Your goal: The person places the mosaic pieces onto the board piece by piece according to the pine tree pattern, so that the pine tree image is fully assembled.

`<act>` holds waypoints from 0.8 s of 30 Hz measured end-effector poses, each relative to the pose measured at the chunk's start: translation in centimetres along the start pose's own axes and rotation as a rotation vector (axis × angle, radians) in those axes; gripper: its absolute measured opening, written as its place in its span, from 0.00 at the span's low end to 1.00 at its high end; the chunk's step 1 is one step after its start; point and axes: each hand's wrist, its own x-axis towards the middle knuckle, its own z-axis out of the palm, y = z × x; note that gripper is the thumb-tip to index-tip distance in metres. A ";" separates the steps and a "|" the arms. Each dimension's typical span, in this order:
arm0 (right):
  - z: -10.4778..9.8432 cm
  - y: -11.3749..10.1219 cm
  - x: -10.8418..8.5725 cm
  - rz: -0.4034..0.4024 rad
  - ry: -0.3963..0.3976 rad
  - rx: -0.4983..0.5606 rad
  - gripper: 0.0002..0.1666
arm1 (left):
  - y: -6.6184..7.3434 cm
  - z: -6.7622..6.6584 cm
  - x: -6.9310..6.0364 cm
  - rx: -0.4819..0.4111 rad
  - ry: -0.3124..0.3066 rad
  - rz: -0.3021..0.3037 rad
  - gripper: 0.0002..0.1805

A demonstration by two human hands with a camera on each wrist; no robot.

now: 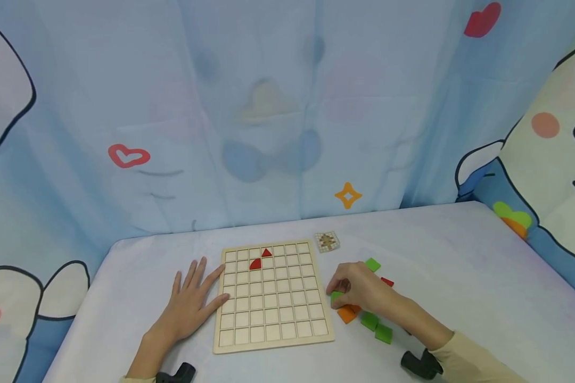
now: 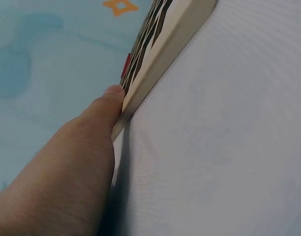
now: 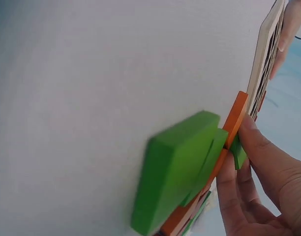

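Note:
A wooden grid board (image 1: 273,299) lies on the white-covered table, a red triangle (image 1: 266,252) and a red rounded-corner piece (image 1: 255,264) in its upper cells. Spread and straight, the fingers of my left hand (image 1: 187,308) touch the board's left edge; in the left wrist view the thumb (image 2: 99,115) lies against that edge. Just right of the board, my right hand (image 1: 364,287) pinches a green tile (image 1: 336,296) between thumb and fingers. The right wrist view shows this green tile (image 3: 240,153) beside an orange tile (image 3: 236,115).
Around the right hand lie an orange tile (image 1: 347,315), green tiles (image 1: 384,333) and a red piece (image 1: 387,282). Behind the board's right corner is a small patterned card (image 1: 327,241). A printed blue curtain (image 1: 278,197) hangs along the table's back edge.

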 end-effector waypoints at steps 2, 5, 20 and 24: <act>-0.2 0.3 -0.1 -0.009 -0.006 0.029 0.11 | 0.0 0.0 0.0 -0.005 -0.001 0.001 0.40; -0.6 0.7 -0.2 -0.017 -0.024 0.066 0.10 | 0.0 0.1 0.1 -0.007 -0.004 0.002 0.40; -0.9 -0.2 4.3 -0.161 -0.001 0.137 0.09 | 0.0 -0.1 -0.1 -0.011 -0.001 -0.005 0.41; -0.1 -1.5 6.5 -0.219 -0.001 0.137 0.09 | 0.0 0.1 0.1 -0.007 -0.012 -0.005 0.42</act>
